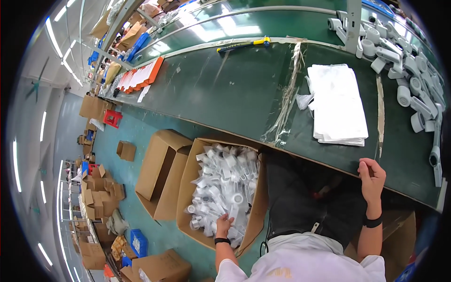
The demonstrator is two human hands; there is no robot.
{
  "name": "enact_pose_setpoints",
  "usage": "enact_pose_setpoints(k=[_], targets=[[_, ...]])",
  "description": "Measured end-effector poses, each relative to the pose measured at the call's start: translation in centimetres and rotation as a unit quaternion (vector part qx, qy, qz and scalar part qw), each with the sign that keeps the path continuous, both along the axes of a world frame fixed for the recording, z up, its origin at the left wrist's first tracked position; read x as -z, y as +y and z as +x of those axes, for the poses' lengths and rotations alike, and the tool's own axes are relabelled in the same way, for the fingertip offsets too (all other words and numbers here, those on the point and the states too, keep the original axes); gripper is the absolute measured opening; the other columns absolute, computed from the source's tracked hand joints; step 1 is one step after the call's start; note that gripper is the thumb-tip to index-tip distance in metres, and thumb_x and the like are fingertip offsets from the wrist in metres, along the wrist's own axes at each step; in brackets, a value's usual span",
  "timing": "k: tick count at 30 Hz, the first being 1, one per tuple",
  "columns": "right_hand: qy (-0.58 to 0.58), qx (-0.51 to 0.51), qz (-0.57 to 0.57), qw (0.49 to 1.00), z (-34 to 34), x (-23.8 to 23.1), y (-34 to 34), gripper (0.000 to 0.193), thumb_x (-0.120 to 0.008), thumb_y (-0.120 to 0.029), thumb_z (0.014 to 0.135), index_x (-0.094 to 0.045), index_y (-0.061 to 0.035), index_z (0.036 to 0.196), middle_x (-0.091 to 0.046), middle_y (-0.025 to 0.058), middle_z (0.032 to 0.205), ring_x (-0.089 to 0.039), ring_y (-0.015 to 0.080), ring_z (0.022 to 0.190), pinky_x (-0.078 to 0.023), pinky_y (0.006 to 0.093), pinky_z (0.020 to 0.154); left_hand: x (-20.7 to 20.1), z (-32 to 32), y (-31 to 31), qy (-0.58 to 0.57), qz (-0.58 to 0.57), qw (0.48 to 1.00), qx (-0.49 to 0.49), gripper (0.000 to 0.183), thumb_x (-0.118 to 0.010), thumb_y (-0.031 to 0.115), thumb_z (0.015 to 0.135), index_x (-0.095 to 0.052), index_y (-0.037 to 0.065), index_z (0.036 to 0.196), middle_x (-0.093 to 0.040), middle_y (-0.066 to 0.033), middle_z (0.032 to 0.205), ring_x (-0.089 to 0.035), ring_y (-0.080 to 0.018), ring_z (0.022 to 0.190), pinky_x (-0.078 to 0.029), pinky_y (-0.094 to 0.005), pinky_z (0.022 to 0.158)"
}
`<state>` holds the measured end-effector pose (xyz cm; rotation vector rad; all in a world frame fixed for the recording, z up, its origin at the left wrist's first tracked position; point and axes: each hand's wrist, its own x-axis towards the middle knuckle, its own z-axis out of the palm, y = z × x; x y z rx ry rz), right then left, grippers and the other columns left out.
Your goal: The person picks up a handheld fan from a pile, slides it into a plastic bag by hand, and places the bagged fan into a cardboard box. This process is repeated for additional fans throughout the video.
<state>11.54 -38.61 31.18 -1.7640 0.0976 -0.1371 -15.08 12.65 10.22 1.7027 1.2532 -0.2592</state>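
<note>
My left hand (224, 226) is low in an open cardboard box (185, 207), over its near side. It touches or hovers just above a heap of pale handheld shower heads (225, 174) in clear plastic bags. Its fingers look slightly apart, and I see no grip on any one piece. At the front edge of the green-topped workbench (211, 89), my right hand (372, 178) has its fingers curled together, with nothing visible in them. Beyond that hand lies a stack of white plastic bags (339, 105). Loose grey shower heads (416, 82) are piled at the bench's right end.
Another open cardboard box (162, 174) stands left of the filled one. A yellow-and-black hammer (244, 44) lies along the bench's back rail, and orange-and-white folded cards (141, 77) sit at the left. A metal post (353, 26) rises at the back. Cartons and a blue crate (139, 243) are on the floor.
</note>
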Motion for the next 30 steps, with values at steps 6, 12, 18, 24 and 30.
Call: enact_pose_setpoints(k=[6,12,18,24,30], targets=[[-0.016,0.016,-0.025,0.999,0.1,0.8,0.3,0.013,-0.061,-0.011,0.093,-0.065,0.0003,0.096,-0.058,-0.0019,0.073,-0.05,0.0036,0.063,-0.04,0.0187,0.056,1.5,-4.4,1.0,0.074,-0.004,0.995,0.07,0.052,-0.072,0.001,0.077,-0.057,-0.001,0.127,-0.064,-0.0132,0.12,-0.065,-0.0221,0.093,-0.052,-0.0328,0.075],[-0.039,0.014,-0.056,0.998,-0.1,0.4,0.5,0.012,-0.061,-0.01,0.093,-0.065,0.0002,0.096,-0.058,-0.0028,0.076,-0.051,0.0034,0.067,-0.04,0.018,0.058,3.1,-4.2,4.1,0.145,0.181,0.935,0.267,0.044,-0.07,0.006,0.071,-0.067,0.006,0.115,-0.065,-0.0181,0.116,-0.064,-0.0334,0.1,-0.051,-0.0378,0.086],[-0.048,0.023,-0.057,0.997,0.3,-1.1,1.5,0.009,-0.065,-0.007,0.087,-0.068,0.0014,0.087,-0.064,0.0015,0.073,-0.056,0.0054,0.067,-0.046,0.0218,0.06,-1.7,4.5,3.1,-0.109,0.437,0.858,0.248,0.028,-0.067,0.011,0.075,-0.069,0.002,0.101,-0.068,-0.019,0.098,-0.064,-0.0358,0.09,-0.049,-0.0429,0.085],[-0.034,-0.012,0.002,0.999,-0.3,-4.3,-0.3,0.018,-0.07,-0.013,0.085,-0.068,-0.0004,0.098,-0.066,0.0028,0.074,-0.058,0.0066,0.064,-0.048,0.0222,0.06,-18.0,21.0,-9.6,-0.402,0.243,0.867,0.165,0.016,-0.059,0.006,0.09,-0.065,-0.003,0.103,-0.067,-0.0089,0.093,-0.062,-0.015,0.081,-0.051,-0.0264,0.07],[-0.105,0.14,-0.144,0.974,0.8,-8.0,-6.6,0.025,-0.069,-0.018,0.082,-0.066,-0.0026,0.101,-0.064,0.0073,0.077,-0.061,0.0159,0.066,-0.05,0.0296,0.062,-23.0,30.4,-19.6,-0.529,0.07,0.81,0.243,0.016,-0.057,0.006,0.094,-0.062,-0.004,0.105,-0.066,-0.0072,0.09,-0.061,-0.0125,0.076,-0.049,-0.0231,0.068]])
